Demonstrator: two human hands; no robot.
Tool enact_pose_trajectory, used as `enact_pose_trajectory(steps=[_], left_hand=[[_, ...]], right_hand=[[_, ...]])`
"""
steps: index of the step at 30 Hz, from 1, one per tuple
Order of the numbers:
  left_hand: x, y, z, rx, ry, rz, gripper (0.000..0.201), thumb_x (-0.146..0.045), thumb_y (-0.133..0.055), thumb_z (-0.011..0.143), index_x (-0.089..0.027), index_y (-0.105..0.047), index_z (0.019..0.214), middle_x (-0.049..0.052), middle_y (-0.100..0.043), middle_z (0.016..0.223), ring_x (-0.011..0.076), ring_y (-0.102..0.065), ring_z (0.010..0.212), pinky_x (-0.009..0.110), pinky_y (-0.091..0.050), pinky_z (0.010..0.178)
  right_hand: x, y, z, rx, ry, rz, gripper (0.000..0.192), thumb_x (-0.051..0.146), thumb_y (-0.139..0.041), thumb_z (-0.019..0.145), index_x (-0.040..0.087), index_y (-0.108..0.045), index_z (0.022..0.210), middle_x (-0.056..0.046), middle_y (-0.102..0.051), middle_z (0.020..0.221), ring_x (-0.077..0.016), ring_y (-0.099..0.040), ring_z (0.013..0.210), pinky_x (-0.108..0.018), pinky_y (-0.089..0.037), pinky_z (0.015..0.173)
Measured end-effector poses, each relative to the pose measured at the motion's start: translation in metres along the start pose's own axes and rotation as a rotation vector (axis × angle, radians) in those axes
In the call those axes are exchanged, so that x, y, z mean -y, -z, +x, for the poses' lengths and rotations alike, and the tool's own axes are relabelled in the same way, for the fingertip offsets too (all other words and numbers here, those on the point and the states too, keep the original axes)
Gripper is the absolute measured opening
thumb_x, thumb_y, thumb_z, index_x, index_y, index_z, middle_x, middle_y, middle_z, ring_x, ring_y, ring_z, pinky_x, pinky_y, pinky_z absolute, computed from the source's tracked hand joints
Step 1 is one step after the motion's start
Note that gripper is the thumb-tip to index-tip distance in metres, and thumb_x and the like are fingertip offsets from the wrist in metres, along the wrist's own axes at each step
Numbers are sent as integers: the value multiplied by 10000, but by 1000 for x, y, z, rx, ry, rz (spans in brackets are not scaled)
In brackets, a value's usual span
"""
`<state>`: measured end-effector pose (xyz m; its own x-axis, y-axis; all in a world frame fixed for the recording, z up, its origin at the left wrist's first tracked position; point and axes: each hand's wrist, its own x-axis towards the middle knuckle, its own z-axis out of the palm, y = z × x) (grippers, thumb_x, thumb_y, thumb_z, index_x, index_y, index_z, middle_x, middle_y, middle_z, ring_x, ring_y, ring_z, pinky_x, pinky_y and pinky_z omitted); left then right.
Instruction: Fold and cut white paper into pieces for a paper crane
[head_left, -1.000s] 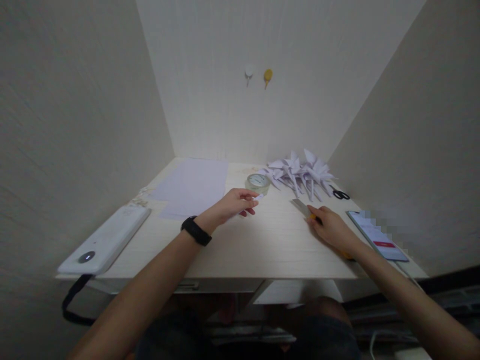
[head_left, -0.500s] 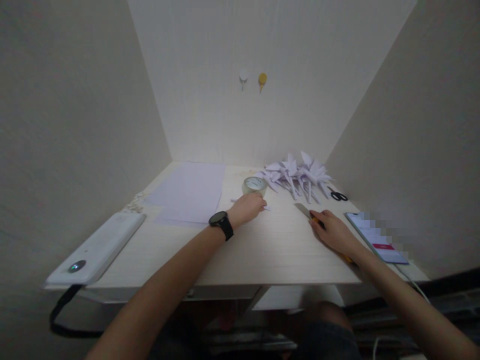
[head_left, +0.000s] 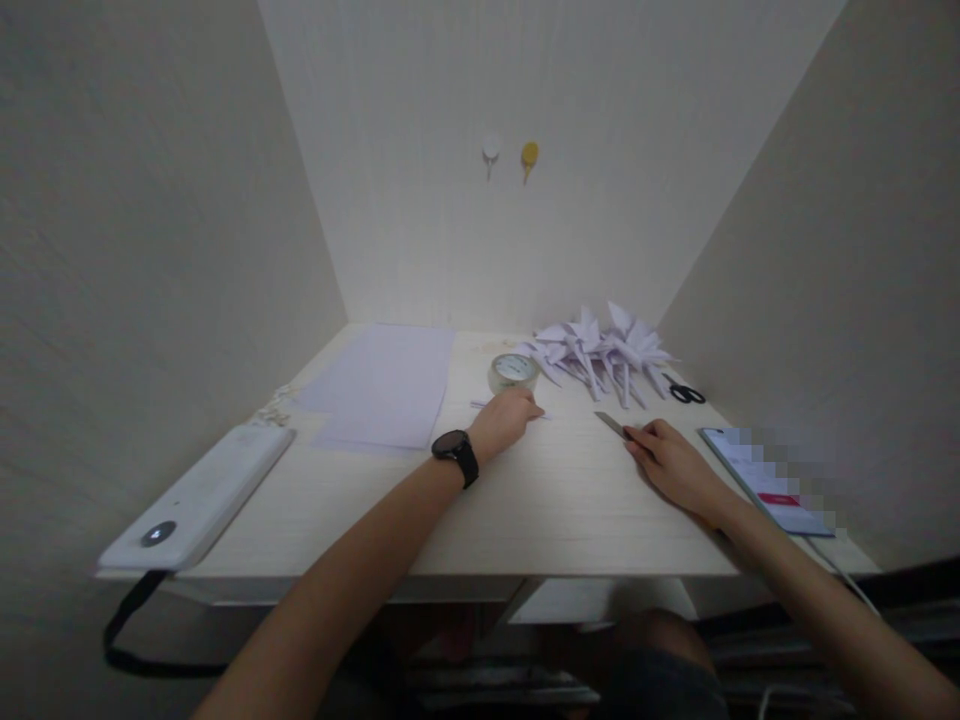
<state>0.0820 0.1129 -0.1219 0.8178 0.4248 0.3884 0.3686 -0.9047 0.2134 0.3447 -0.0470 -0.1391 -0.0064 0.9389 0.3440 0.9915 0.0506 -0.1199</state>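
My left hand [head_left: 510, 420], with a black watch on its wrist, is closed on a thin white paper strip [head_left: 478, 404] lying at the desk surface. The strip's ends stick out on both sides; its middle is hidden under the fingers. Right behind that hand stands a roll of clear tape [head_left: 514, 372]. My right hand [head_left: 673, 465] grips a utility knife, its blade [head_left: 610, 424] pointing left and away from me, low over the desk. The palm covers most of the knife's handle.
White paper sheets [head_left: 390, 385] lie on the desk's left. Folded paper pinwheel-like flowers [head_left: 600, 350] are heaped at the back right, beside black scissors [head_left: 686, 393]. A phone [head_left: 765, 485] rests on the right, a white device [head_left: 199, 495] on the left. Walls close in three sides.
The view has shifted slightly. My right hand has turned a little over the knife, so less of its yellow handle shows. My left hand stays on the paper strip.
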Motion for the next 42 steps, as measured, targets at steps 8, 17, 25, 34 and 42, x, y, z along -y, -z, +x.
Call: enact_pose_trajectory(steps=[8, 17, 25, 34, 42], left_hand=[[-7, 8, -7, 44, -38, 109, 291, -110, -436, 944, -106, -718, 1015, 120, -679, 1041, 215, -602, 1009, 317, -458, 918], [-12, 80, -80, 57, 425, 467, 372, -457, -566, 880, -119, -675, 990, 166, -669, 1041, 325, -587, 1064, 410, -475, 880], [-4, 95, -121, 166, 640, 503, 299, -235, -425, 881, -101, -685, 947, 186, -696, 954, 295, -669, 879, 387, -495, 766], [4, 102, -127, 136, 643, 504, 340, -206, -407, 908, -58, -713, 883, 217, -702, 875, 287, -680, 850, 371, -503, 774], [-15, 116, -121, 171, 647, 617, 327, -6, -373, 873, -53, -673, 993, 214, -688, 928, 303, -682, 892, 381, -513, 741]], right_hand=[[-4, -3, 0, -1, 22, -71, 479, 368, -358, 971, 107, -644, 1254, -124, -574, 914, -245, -582, 860, -354, -478, 825], [2, 6, -2, -44, 66, -181, 463, 385, -416, 951, 126, -605, 1285, -153, -614, 958, -280, -586, 885, -412, -488, 834], [100, -7, 43, -18, 265, -41, 407, 303, -424, 958, 174, -599, 1302, -149, -594, 1229, -254, -560, 1051, -378, -445, 940], [149, -29, 84, 7, 339, -76, 403, 340, -370, 991, 179, -661, 1219, -110, -635, 1284, -271, -555, 1050, -394, -422, 927], [146, -39, 81, -75, 295, 40, 357, 272, -400, 977, 178, -661, 1203, -131, -609, 1311, -254, -562, 1091, -384, -417, 960]])
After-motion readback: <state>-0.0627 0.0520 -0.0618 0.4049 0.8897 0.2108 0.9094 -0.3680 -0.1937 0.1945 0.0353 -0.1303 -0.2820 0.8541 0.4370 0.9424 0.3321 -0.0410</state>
